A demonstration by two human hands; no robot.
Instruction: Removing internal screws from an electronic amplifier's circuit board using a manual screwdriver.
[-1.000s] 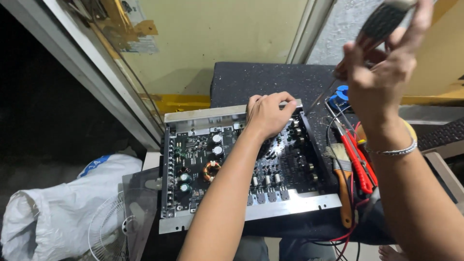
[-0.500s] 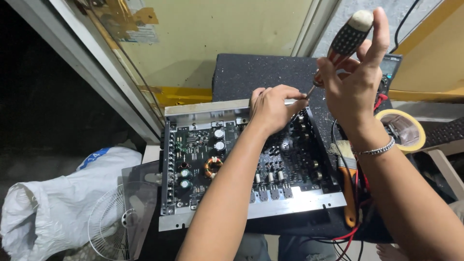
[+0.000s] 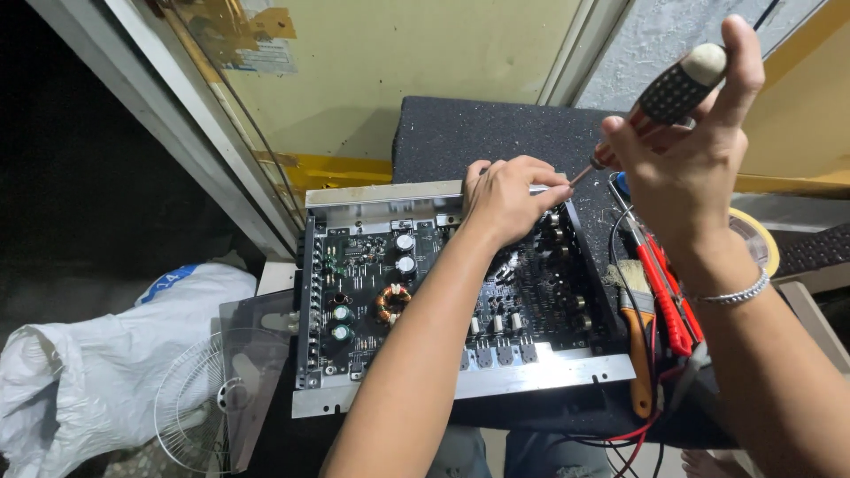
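Both hands [image 3: 509, 199] [image 3: 677, 168] steady a screwdriver [image 3: 660, 102] (chassis far edge [image 3: 390, 193]).

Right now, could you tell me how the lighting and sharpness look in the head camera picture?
Head view: the circuit board and left hand are evenly lit and sharp; the right hand with the screwdriver sits close to the lens, looming large; the left edge falls into near-black shadow; straight frame lines bow slightly towards the edges.

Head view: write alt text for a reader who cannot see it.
A right hand angles a black-handled screwdriver toward the back edge of an opened circuit board chassis, where the left hand rests. Red-handled pliers lie beside it.
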